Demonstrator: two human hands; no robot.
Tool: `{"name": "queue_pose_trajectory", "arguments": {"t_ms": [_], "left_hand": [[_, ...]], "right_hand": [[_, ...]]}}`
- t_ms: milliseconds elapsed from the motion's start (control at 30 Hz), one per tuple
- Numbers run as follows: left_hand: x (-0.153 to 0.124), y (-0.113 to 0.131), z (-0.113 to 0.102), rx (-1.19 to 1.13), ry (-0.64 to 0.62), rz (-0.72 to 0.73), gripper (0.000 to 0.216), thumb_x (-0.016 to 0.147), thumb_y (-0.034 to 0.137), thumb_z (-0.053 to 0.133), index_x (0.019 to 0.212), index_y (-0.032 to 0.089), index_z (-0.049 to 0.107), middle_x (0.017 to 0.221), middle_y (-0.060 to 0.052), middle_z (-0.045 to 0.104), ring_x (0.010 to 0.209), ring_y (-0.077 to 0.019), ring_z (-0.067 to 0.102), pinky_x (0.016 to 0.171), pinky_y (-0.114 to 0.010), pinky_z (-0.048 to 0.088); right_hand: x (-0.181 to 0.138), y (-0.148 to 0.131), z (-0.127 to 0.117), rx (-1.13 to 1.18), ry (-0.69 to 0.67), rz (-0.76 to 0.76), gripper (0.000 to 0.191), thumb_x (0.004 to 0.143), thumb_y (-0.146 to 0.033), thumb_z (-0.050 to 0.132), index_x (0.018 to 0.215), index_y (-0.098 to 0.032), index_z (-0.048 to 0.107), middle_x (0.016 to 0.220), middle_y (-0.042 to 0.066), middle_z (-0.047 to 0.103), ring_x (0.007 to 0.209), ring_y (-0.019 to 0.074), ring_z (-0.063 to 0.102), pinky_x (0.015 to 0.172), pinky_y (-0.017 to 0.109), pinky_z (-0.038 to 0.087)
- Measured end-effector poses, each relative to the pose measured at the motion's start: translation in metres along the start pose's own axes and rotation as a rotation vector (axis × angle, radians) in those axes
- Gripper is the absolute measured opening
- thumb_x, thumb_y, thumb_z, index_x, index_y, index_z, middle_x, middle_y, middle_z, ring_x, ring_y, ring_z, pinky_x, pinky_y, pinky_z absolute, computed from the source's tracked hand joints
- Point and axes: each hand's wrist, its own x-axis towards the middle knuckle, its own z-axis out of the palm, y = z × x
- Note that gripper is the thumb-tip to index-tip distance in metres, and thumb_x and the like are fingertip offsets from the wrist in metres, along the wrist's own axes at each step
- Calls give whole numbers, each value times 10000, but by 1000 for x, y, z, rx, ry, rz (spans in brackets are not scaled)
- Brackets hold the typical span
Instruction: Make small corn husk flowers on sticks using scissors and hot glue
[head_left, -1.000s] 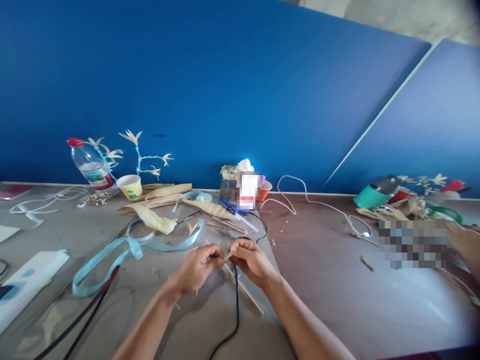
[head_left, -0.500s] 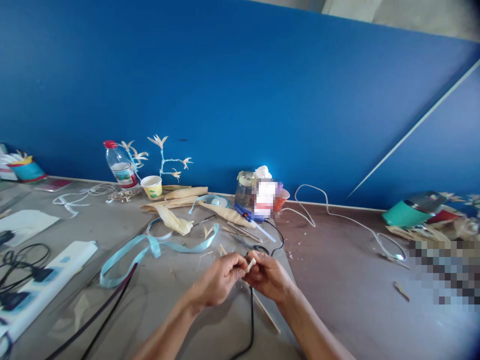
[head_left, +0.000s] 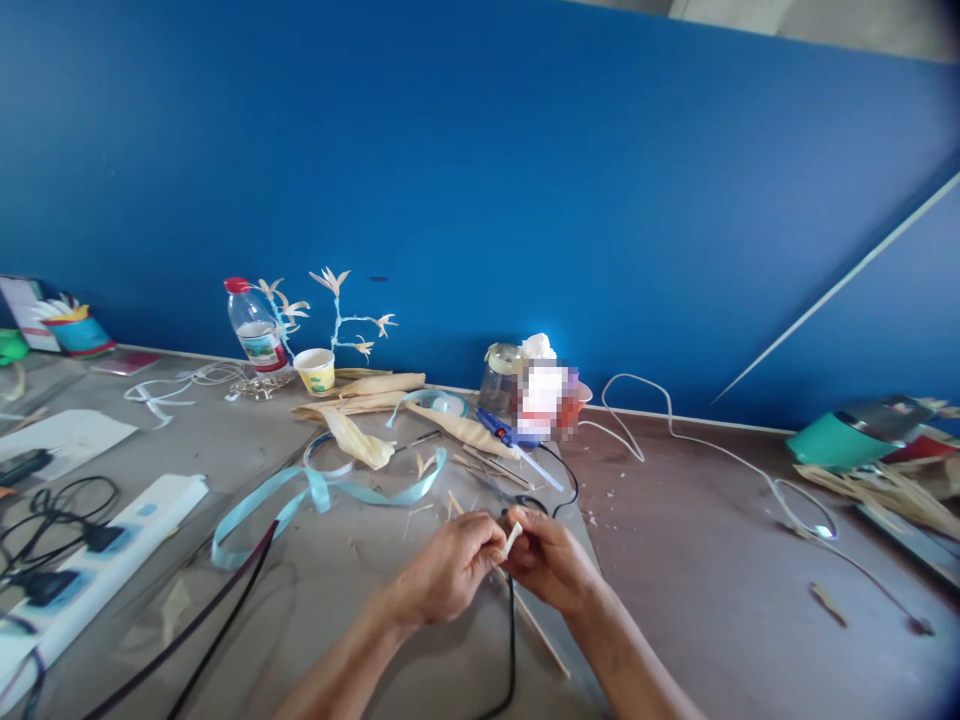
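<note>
My left hand (head_left: 466, 560) and my right hand (head_left: 546, 555) meet over the front of the table, fingers pinched together. Between their fingertips is a small pale strip (head_left: 513, 540), which looks like a piece of dried corn husk; both hands grip it, and part of it is hidden by the fingers. Under the hands lie a thin stick (head_left: 544, 640) and a black cable (head_left: 512, 650). Just beyond them are scissors (head_left: 531, 505), partly covered by my fingers. Farther back rests a blue glue gun (head_left: 499, 428) with a pale glue stick (head_left: 541, 470).
Light-blue ribbon (head_left: 259, 510) and dried husks (head_left: 360, 440) lie left of centre. A power strip (head_left: 112, 575) with black plugs is at left. Behind stand a bottle (head_left: 256, 330), a paper cup (head_left: 315, 372), husk flowers (head_left: 337, 310) and a glass jar (head_left: 501, 378), before a blue partition (head_left: 480, 180).
The whole view has shifted, so things on the table appear slightly farther right. Both hands keep their pinch on the pale strip, which is turned a little more upright.
</note>
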Motion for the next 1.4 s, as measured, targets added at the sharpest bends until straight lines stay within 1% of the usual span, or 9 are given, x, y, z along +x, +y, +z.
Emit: {"name": "queue_pose_trajectory", "arguments": {"t_ms": [133, 333, 467, 633, 900, 1033, 1100, 1233, 1400], "left_hand": [[0, -4, -12, -72, 15, -90, 175, 848, 250, 396, 714, 173, 478, 676, 17, 481, 637, -107, 431, 614, -212, 352], [6, -18, -20, -194, 225, -283, 245, 826, 374, 425, 708, 165, 473, 628, 30, 426, 606, -107, 398, 594, -216, 344], [9, -24, -14, -181, 177, -305, 263, 806, 393, 448, 699, 159, 500, 607, 27, 437, 583, -109, 396, 558, -212, 335], [10, -23, -7, -107, 115, -288, 256, 803, 370, 450, 699, 151, 531, 609, 22, 478, 583, -109, 423, 558, -207, 350], [10, -16, -1, -21, 43, -241, 186, 794, 286, 449, 734, 156, 567, 699, 0, 599, 665, -126, 530, 628, -220, 417], [8, -25, -17, 128, 135, -243, 209, 818, 267, 402, 754, 175, 579, 720, -11, 624, 684, -143, 567, 650, -230, 425], [6, -36, -29, 236, 240, -300, 233, 815, 187, 351, 828, 194, 584, 720, -11, 635, 691, -148, 591, 677, -241, 428], [1, -53, -47, 478, 390, -331, 252, 740, 86, 351, 749, 193, 579, 809, -35, 649, 786, -158, 594, 755, -254, 413], [-1, -51, -53, 593, 350, -430, 218, 777, 149, 385, 794, 217, 591, 860, -17, 678, 809, -158, 606, 745, -251, 392]], "right_hand": [[1, -14, -5, 72, 60, -129, 227, 706, -260, 654, 567, -157, 506, 496, -77, 336, 418, 44, 208, 465, 194, 285], [3, -15, -5, -75, 133, -286, 324, 748, -377, 610, 530, -159, 509, 482, -54, 369, 433, 63, 284, 465, 214, 277], [4, 1, 4, -296, 209, -312, 237, 669, -357, 691, 637, -139, 602, 553, -24, 458, 496, 73, 355, 474, 213, 260], [2, 4, 10, -495, 257, -406, 269, 662, -370, 675, 782, -132, 638, 569, -25, 481, 519, 80, 382, 504, 218, 268], [4, 3, 8, -666, 403, -471, 213, 675, -337, 620, 590, -157, 544, 475, -58, 384, 461, 71, 317, 464, 223, 227], [5, -1, 1, -693, 444, -536, 220, 703, -348, 601, 589, -169, 540, 477, -53, 382, 462, 79, 313, 459, 227, 228], [7, -3, -5, -811, 466, -580, 213, 724, -344, 584, 601, -173, 555, 491, -43, 394, 470, 86, 319, 458, 230, 228], [8, -6, -12, -1100, 523, -662, 214, 750, -321, 539, 587, -186, 560, 519, -19, 443, 507, 111, 370, 486, 238, 257], [8, -7, -12, -1320, 511, -726, 190, 757, -298, 501, 606, -196, 555, 600, 13, 536, 587, 151, 460, 566, 261, 331]]}}
